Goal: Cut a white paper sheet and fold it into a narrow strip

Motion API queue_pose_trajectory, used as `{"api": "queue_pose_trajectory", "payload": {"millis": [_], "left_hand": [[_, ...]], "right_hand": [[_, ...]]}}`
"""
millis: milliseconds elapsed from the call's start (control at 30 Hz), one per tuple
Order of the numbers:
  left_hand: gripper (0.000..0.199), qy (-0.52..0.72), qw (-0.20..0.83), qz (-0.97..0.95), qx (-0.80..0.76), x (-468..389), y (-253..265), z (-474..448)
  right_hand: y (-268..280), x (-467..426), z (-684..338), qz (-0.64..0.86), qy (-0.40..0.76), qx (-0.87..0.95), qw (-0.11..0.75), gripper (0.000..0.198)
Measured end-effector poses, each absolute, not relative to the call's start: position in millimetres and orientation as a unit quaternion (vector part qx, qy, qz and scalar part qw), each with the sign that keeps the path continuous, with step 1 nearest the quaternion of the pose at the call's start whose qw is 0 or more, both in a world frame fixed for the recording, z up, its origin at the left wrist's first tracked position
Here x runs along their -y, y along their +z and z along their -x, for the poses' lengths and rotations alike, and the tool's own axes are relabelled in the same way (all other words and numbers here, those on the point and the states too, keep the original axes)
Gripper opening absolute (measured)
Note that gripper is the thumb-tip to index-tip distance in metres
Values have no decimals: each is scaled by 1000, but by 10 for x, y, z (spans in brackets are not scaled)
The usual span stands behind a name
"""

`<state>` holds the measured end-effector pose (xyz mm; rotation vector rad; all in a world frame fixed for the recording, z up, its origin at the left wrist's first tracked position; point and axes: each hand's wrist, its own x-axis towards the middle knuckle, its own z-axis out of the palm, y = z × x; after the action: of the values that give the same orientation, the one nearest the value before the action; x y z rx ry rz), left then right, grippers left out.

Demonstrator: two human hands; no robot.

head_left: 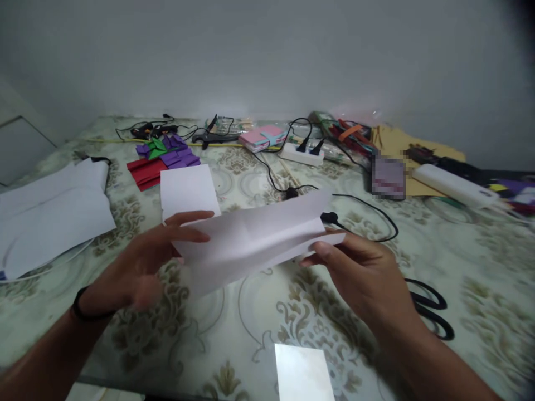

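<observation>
A creased sheet of white paper (pixel 251 236) is held in the air above the table, with a lengthwise fold along its lower right. My right hand (pixel 363 267) pinches its right end, thumb in front and fingers behind. At the left end, my left hand (pixel 146 262) has the paper's edge between its fingers; its thumb is blurred and hangs apart from the sheet. Behind the left hand lies a white paper rectangle (pixel 190 186). A smaller white paper piece (pixel 304 370) rests at the front edge. Black scissor-like handles (pixel 437 326) show beside my right wrist.
White sheets (pixel 50 211) lie at left. Farther back are red folded paper (pixel 146 171), purple paper strips (pixel 181 153), a pink notebook (pixel 263 137) and a power strip (pixel 303 154) with black cables. A white power bank-like block (pixel 453 185) lies right. The tablecloth (pixel 234 345) is patterned.
</observation>
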<state>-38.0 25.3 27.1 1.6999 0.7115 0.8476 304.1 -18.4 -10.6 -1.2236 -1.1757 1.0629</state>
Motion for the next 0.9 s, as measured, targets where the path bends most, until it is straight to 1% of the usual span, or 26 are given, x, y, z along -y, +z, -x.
{"api": "queue_pose_trajectory", "payload": {"millis": [100, 133, 200, 300, 367, 433, 533, 733, 833, 900], "left_hand": [[80, 292, 548, -705, -342, -231, 200, 392], [77, 288, 539, -705, -359, -227, 183, 379], [62, 294, 517, -707, -382, -223, 161, 331], [30, 330, 475, -720, -384, -227, 153, 246], [21, 359, 434, -740, -368, -233, 155, 210], [20, 383, 405, -750, -357, -236, 162, 200], [21, 406, 409, -739, -350, -232, 181, 216], [28, 334, 447, -736, -383, -224, 175, 256], [25, 340, 434, -743, -379, -225, 152, 248], [24, 347, 434, -746, -367, -224, 156, 238]], "right_hand": [[-156, 219, -3014, 531, 439, 448, 570, 15], [-156, 228, -2999, 538, 431, 442, 573, 15], [-141, 240, -2970, 553, 417, 441, 570, 15], [-109, 235, -2954, 553, 415, 466, 552, 13], [-92, 219, -2970, 536, 423, 493, 540, 10], [-77, 204, -2999, 517, 431, 524, 523, 7], [-54, 196, -3045, 484, 446, 566, 496, 5], [-19, 192, -3048, 458, 441, 605, 480, 4], [-3, 180, -3009, 439, 480, 598, 469, 6], [4, 178, -2989, 415, 521, 590, 455, 11]]}}
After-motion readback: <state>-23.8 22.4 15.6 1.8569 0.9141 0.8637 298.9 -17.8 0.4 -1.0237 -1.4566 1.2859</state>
